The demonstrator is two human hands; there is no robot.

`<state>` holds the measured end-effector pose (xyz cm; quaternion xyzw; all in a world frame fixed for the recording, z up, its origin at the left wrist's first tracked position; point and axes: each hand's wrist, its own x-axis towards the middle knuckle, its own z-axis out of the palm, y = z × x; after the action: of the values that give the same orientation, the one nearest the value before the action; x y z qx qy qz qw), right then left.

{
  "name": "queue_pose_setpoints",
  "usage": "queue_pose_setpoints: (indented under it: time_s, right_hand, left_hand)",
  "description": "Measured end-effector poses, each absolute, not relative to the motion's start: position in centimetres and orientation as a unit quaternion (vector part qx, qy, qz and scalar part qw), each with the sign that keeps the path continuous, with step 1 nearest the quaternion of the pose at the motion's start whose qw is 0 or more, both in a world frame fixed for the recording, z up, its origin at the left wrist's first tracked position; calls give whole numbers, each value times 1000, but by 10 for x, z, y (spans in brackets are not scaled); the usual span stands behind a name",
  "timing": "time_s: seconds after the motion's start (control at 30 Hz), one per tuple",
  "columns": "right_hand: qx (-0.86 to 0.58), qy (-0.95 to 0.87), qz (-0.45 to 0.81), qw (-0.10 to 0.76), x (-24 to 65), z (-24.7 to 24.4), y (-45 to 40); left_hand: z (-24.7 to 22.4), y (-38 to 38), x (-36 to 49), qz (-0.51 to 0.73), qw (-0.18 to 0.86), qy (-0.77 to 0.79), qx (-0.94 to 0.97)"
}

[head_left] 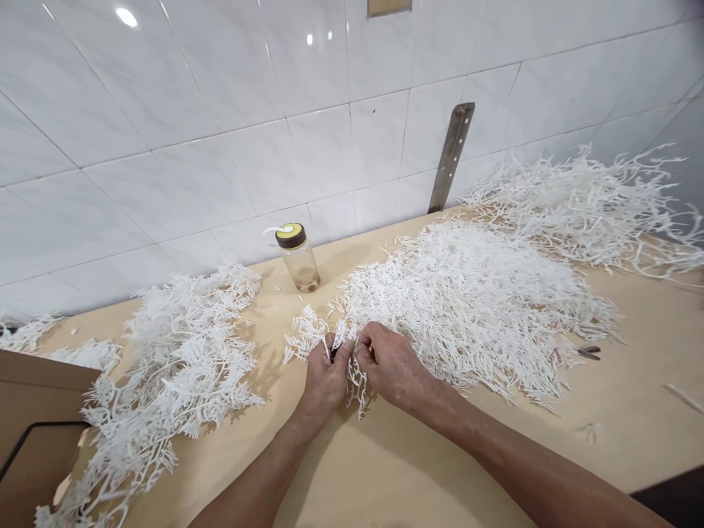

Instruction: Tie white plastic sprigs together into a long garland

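Note:
Near the middle of the wooden table (352,469), my left hand (328,372) is closed on a white branched piece (356,381), whose lower part hangs between my hands. My right hand (389,361) is beside it, fingers pinched at the piece's right side; what lies between its fingertips is too small to make out. Just beyond my left hand lies a small white branched cluster (306,331). A large heap of thin white pieces (473,301) spreads right behind my right hand.
A clear jar (300,264) with a yellow and black lid stands behind my hands. Branched white pieces (187,352) pile up at the left, beside a brown box (44,418). Another pile (583,205) lies back right. Small dark scissors (589,353) and a metal strip (452,158) are at the right.

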<state>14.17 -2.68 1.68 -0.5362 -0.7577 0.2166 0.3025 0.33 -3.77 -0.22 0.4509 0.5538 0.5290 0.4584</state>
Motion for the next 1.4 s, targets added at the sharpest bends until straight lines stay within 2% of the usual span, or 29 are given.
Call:
queue_pose_setpoints:
  time_s: [0.3, 0.57, 0.83, 1.13, 1.4]
  right_hand:
    - [-549, -729, 109, 395, 172, 14, -1]
    - [-388, -780, 169, 461, 163, 25, -18]
    - [-359, -794, 162, 463, 152, 12, -19]
    - [-361, -787, 164, 472, 148, 12, -21]
    - [-377, -810, 118, 433, 146, 14, -25]
  left_hand:
    - [-3, -40, 5, 528, 513, 521, 433]
    - [2, -36, 3, 559, 574, 489, 345]
    - [3, -36, 4, 576, 611, 453, 300]
    - [1, -35, 2, 567, 607, 463, 307]
    - [6, -36, 5, 572, 586, 485, 307]
